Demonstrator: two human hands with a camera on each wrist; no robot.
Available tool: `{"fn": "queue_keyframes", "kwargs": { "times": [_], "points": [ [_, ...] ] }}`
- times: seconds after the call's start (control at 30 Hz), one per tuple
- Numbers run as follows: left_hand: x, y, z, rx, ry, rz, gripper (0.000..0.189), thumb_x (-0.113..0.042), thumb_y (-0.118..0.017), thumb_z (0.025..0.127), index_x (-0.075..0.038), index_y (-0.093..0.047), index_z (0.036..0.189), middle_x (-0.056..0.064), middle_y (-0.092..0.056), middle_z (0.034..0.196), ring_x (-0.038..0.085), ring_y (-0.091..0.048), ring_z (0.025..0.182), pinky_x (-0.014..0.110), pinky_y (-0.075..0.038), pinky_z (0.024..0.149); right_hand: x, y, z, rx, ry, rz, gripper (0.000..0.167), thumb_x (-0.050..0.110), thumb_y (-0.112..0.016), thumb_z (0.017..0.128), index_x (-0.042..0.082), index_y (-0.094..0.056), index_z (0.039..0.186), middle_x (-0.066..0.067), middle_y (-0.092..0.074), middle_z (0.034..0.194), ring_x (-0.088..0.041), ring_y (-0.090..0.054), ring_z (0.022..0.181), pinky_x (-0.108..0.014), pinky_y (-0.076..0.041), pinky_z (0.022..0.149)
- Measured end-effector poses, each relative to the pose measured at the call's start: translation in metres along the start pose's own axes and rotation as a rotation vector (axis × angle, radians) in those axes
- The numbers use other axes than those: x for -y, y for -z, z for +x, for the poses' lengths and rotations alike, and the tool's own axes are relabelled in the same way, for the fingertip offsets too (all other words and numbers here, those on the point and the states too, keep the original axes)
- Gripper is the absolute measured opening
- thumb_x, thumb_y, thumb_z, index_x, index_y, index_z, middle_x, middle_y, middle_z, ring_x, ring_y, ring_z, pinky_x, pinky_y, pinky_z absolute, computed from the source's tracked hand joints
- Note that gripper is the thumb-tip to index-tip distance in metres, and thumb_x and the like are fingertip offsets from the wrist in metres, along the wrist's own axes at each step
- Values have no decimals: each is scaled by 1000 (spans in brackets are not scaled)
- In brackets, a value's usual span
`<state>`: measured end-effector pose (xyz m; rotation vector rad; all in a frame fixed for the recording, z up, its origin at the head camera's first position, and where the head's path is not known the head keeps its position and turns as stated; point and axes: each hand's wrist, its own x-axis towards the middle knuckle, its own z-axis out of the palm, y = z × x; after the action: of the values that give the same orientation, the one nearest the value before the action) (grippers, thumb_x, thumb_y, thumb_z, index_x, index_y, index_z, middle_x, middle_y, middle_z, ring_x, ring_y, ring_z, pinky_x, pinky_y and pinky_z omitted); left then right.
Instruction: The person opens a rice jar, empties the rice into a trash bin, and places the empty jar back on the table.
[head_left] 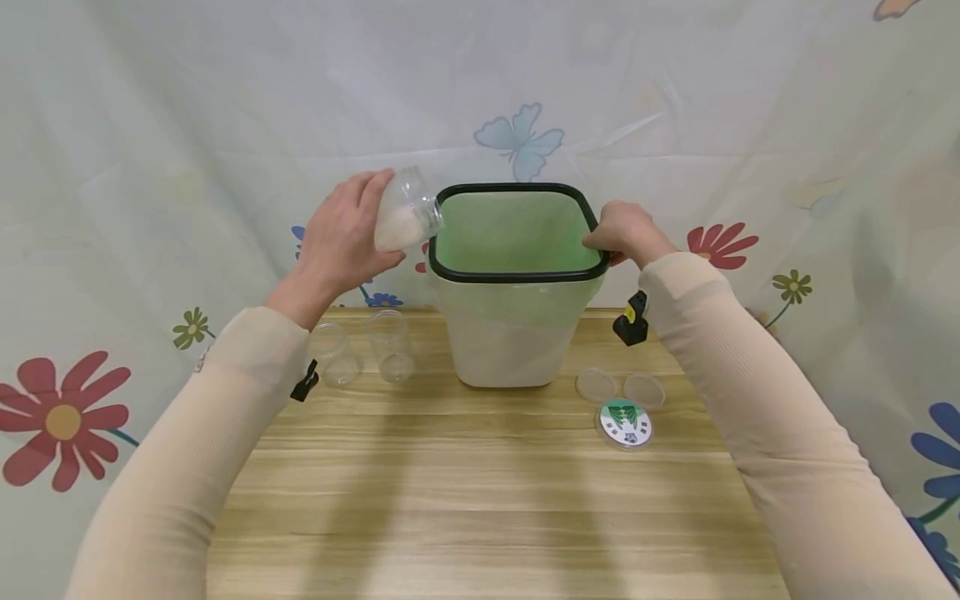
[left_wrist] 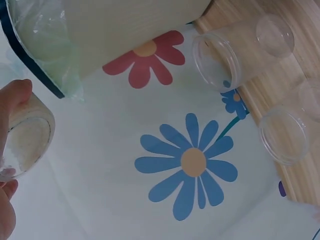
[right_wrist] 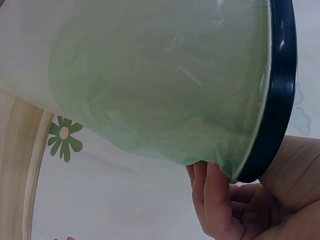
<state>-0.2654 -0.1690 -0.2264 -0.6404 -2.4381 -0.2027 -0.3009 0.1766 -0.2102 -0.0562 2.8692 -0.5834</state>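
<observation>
My left hand (head_left: 341, 229) grips a clear plastic jar (head_left: 408, 212) with pale, whitish contents. The jar is tipped to the right, its mouth at the left side of a trash bin's black rim (head_left: 517, 277). Part of the jar (left_wrist: 32, 132) and my fingers show at the left edge of the left wrist view. The white trash bin (head_left: 510, 350) is lined with a green bag (head_left: 517, 233). At the bin's right, my right hand (head_left: 630, 233) holds the rim, thumb on top. In the right wrist view its fingers (right_wrist: 216, 200) curl up under the bag's overhanging edge.
Two clear jars without lids (head_left: 392, 346) stand on the wooden table (head_left: 480, 500), left of the bin. Right of it lie two clear lids (head_left: 596, 385) and a lid with a green-and-white label (head_left: 626, 423). A flowered curtain (head_left: 262, 100) hangs close behind.
</observation>
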Motion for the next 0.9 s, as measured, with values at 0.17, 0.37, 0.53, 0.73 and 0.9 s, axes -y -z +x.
{"fn": "queue_keyframes", "kwargs": {
  "times": [0.17, 0.37, 0.53, 0.73, 0.9],
  "points": [
    [-4, 3, 7, -12, -42, 10, 93, -26, -83, 62, -6, -32, 137, 20, -45, 130, 36, -46, 115, 48, -43, 95, 1, 1, 0, 8, 5, -13, 17, 16, -48, 84, 2, -47, 73, -7, -52, 66, -10, -58, 45, -23, -50, 50],
    [-10, 8, 14, 29, -76, 27, 94, -27, -82, 64, -6, -29, 139, 19, -42, 133, 35, -43, 119, 47, -40, 99, 1, -1, 0, 5, 7, -22, 19, 17, -49, 85, 1, -49, 75, -8, -53, 68, -10, -58, 45, -23, -51, 50],
    [-13, 10, 19, 49, -100, 30, 93, -25, -81, 65, -7, -28, 140, 18, -41, 135, 35, -42, 120, 46, -40, 100, 2, -1, 0, 1, 10, -30, 18, 17, -49, 85, 1, -49, 76, -10, -55, 73, -10, -58, 45, -24, -51, 53],
    [-16, 14, 24, 40, -145, 29, 92, -22, -81, 65, -7, -29, 140, 19, -41, 134, 36, -43, 120, 46, -40, 100, 3, 0, 0, 1, 10, -29, 19, 17, -49, 85, 0, -49, 78, -12, -55, 76, -10, -59, 46, -26, -52, 55],
    [-19, 16, 28, 48, -172, 42, 93, -20, -82, 64, -7, -30, 139, 19, -42, 134, 36, -43, 120, 45, -40, 99, 3, 0, 1, -2, 6, -6, 18, 17, -49, 85, 0, -48, 78, -12, -54, 76, -11, -59, 46, -24, -52, 52]
  ]
}}
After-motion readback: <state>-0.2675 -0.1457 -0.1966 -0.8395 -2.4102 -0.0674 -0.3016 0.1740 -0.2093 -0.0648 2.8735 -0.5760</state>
